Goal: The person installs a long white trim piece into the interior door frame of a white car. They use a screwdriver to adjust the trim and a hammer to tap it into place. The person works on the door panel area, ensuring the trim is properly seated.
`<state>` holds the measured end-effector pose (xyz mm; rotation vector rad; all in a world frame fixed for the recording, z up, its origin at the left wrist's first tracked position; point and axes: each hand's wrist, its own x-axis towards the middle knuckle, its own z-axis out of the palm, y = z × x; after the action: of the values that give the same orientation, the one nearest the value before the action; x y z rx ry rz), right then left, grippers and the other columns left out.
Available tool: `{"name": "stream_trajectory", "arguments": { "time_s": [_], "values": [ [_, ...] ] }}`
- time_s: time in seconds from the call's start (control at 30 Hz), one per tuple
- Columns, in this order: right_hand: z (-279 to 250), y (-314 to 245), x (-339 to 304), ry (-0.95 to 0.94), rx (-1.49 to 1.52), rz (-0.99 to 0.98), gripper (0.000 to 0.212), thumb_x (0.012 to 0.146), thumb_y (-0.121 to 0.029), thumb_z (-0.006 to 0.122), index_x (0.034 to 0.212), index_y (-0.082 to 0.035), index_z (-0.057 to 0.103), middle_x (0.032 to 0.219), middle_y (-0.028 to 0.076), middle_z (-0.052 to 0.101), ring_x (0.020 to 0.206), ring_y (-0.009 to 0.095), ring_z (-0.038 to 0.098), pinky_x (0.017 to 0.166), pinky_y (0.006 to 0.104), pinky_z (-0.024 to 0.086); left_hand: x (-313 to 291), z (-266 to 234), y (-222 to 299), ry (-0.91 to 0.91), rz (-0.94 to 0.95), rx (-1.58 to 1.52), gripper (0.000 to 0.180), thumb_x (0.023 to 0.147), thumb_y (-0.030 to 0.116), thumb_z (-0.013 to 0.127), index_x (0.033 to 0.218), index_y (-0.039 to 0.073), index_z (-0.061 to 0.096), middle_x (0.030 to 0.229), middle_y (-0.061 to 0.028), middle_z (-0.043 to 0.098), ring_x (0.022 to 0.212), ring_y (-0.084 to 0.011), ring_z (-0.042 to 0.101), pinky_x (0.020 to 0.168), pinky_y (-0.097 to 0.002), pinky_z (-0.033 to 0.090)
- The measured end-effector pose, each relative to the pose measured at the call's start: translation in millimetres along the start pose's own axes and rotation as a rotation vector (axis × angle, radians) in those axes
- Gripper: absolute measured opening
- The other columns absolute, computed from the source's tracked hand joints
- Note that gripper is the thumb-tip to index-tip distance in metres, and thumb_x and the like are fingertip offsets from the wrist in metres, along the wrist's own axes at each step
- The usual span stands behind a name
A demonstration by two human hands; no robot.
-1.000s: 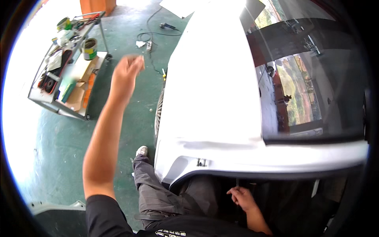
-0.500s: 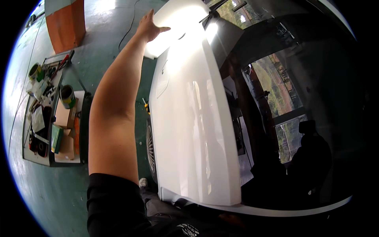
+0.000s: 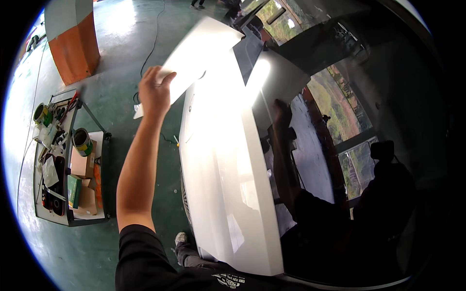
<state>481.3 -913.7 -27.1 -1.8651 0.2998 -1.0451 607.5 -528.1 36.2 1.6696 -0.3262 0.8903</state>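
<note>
My left hand [image 3: 154, 92] is wrapped around the edge of the raised white car panel [image 3: 194, 56], far ahead. Left of me, a tool cart [image 3: 68, 160] holds paint cans [image 3: 82, 141] and boxes on the green floor [image 3: 121, 43].

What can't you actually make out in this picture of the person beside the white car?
- Right hand: not in the head view at all.
- Left hand: its fingers curl over the white car panel; glare hides the grip.
- Metal tool cart: small items too tiny to tell.
- Dark car window: reflections hide the interior.
</note>
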Motion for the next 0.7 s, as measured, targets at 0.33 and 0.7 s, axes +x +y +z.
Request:
{"name": "stream_trajectory", "arguments": {
  "time_s": [0.33,0.7],
  "values": [
    [3,31,-1,-0.078,0.321,0.029,0.015,0.081,-0.011,0.064,0.092,-0.001,0.063,0.085,0.006,0.061,0.079,0.016,0.057,0.076,0.0296,0.046,3,-4,-23,-0.317,-0.067,0.045,0.053,0.079,0.026,0.073,0.114,-0.01,0.057,0.1,-0.0194,0.067,0.087,-0.0247,0.066,0.079,-0.0329,0.05],
    [-10,-32,-15,0.001,0.015,0.012,0.019,0.082,-0.019,0.063,0.083,0.0,0.061,0.078,0.005,0.058,0.074,0.016,0.055,0.073,0.0322,0.044,-6,7,5,-0.199,-0.073,0.178,0.052,0.079,0.026,0.072,0.116,-0.008,0.057,0.114,-0.0231,0.061,0.103,-0.0304,0.061,0.088,-0.0331,0.046]
  ]
}}
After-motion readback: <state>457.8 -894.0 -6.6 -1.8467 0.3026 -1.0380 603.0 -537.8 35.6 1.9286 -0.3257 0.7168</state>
